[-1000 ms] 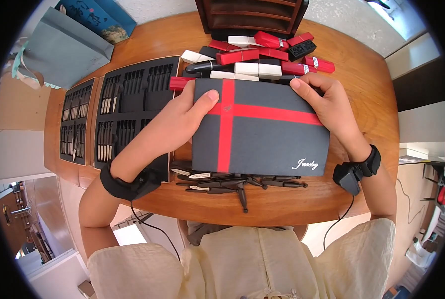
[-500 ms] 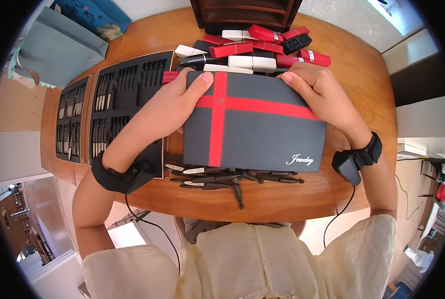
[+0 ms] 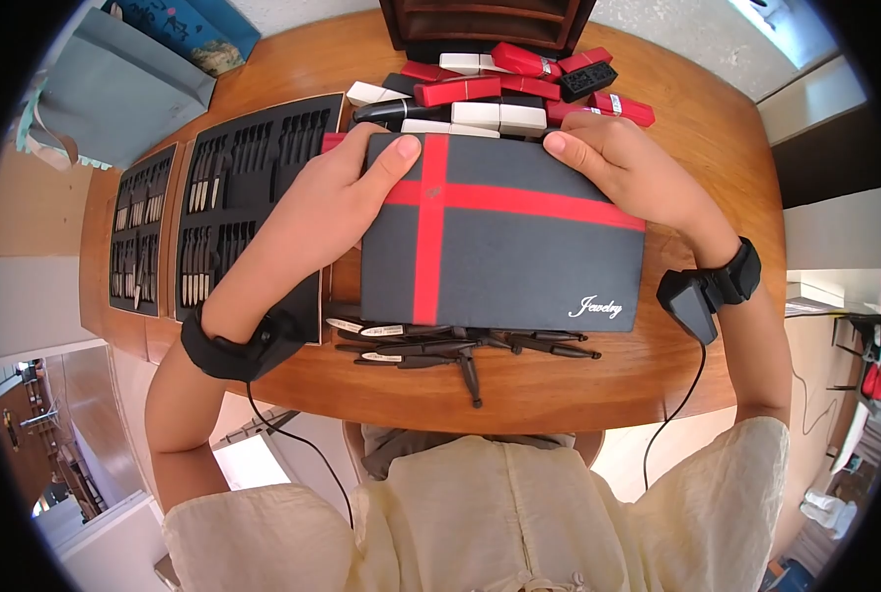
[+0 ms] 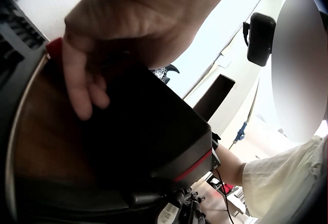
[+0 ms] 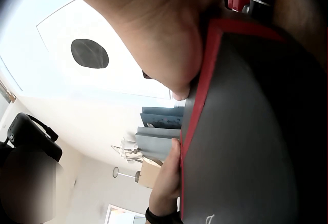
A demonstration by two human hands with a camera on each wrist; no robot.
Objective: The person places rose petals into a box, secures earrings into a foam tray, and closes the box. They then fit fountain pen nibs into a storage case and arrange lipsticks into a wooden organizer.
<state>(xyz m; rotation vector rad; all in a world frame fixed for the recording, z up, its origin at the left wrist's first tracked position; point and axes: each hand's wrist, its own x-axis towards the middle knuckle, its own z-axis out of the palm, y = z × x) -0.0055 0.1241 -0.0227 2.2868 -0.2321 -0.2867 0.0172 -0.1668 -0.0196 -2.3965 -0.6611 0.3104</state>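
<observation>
Above the brown wooden table (image 3: pixel 727 158), I see a dark-grey rectangular box (image 3: pixel 529 261) with crossed red bands and white "Jewelry" script, held two-handed. Left hand (image 3: pixel 346 187) pinches its far-left corner, thumb on the top face, fingers past the edge. Right hand (image 3: pixel 638 168) pinches the far-right part, thumb on top. Slim black rod-like pieces (image 3: pixel 470 380) poke out by the near edge; small red, white and black boxes (image 3: pixel 457 91) crowd beyond.

place: room, seemingly a home | wooden table (image 3: pixel 578 395) | paper bag (image 3: pixel 134 89) | wooden rack (image 3: pixel 490 27)
</observation>
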